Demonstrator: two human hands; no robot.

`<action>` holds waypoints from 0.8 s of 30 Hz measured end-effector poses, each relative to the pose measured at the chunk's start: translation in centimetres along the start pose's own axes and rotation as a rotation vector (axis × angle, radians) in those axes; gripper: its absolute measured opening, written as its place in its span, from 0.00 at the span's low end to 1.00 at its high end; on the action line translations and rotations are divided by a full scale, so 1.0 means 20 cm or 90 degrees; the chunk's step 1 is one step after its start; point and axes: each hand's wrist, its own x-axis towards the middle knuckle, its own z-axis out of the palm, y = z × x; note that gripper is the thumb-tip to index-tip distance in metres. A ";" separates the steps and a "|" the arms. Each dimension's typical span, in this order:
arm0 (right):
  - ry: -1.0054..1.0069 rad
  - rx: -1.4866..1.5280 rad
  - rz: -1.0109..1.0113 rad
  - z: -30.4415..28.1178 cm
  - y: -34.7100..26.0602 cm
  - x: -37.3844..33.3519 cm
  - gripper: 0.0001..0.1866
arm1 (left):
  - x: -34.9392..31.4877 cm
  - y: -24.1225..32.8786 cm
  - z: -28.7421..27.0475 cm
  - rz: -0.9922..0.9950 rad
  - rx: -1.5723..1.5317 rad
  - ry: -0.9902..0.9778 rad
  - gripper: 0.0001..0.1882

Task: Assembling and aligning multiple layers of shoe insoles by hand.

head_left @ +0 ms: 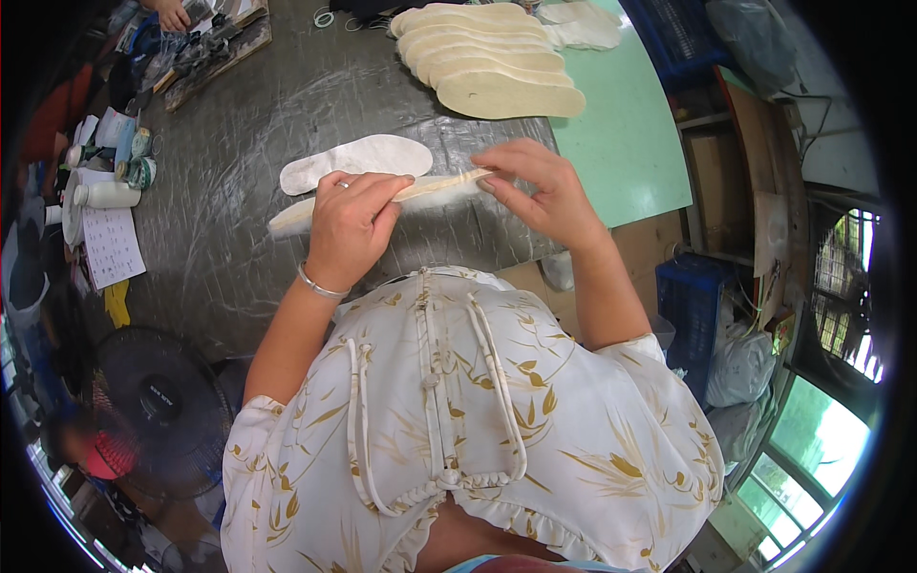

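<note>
Between my two hands is a cream insole (435, 187), tilted so that mostly its edge shows, above the near part of the dark table. My left hand (355, 224) is closed over its left half, thumb and fingers pressed on it. With thumb and fingertips, my right hand (543, 191) pinches the insole's right end. Just beyond my left hand, a white insole (358, 160) lies flat on the table. Farther off, a fanned row of several cream insoles (511, 94) overlaps the table and a green board.
The dark table (220, 191) meets a green board (630, 143) on the right. White bottles (107, 196) and a written sheet (113, 246) stand at the left edge. A black fan (162, 406) is at lower left, a blue crate (693, 306) at right. Another person's hand (172, 14) shows far left.
</note>
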 end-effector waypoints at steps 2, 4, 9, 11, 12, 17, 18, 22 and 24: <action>0.041 0.018 -0.005 0.01 -0.03 0.01 0.15 | 0.00 0.00 0.00 -0.001 0.008 0.004 0.15; 0.074 -0.055 -0.090 0.03 -0.02 0.02 0.14 | 0.00 0.00 0.00 0.002 0.008 0.008 0.14; 0.145 -0.220 -0.231 0.07 0.00 0.03 0.14 | -0.01 0.01 0.02 -0.028 -0.039 0.017 0.13; 0.151 -0.264 -0.252 0.08 0.01 0.03 0.14 | -0.02 0.03 0.02 -0.045 -0.051 0.015 0.13; 0.156 -0.284 -0.262 0.08 0.01 0.02 0.15 | -0.02 0.03 0.03 -0.053 -0.060 0.019 0.14; 0.131 -0.273 -0.201 0.11 -0.05 0.02 0.17 | -0.02 0.04 0.03 -0.035 -0.016 0.015 0.14; 0.121 -0.293 -0.209 0.11 -0.05 0.03 0.16 | -0.02 0.04 0.02 -0.031 -0.011 0.019 0.14; 0.141 -0.337 -0.261 0.15 -0.01 0.02 0.16 | -0.02 0.03 0.04 -0.021 -0.031 0.048 0.13; 0.144 -0.315 -0.252 0.16 0.00 0.02 0.15 | -0.03 0.03 0.04 -0.025 -0.035 0.049 0.13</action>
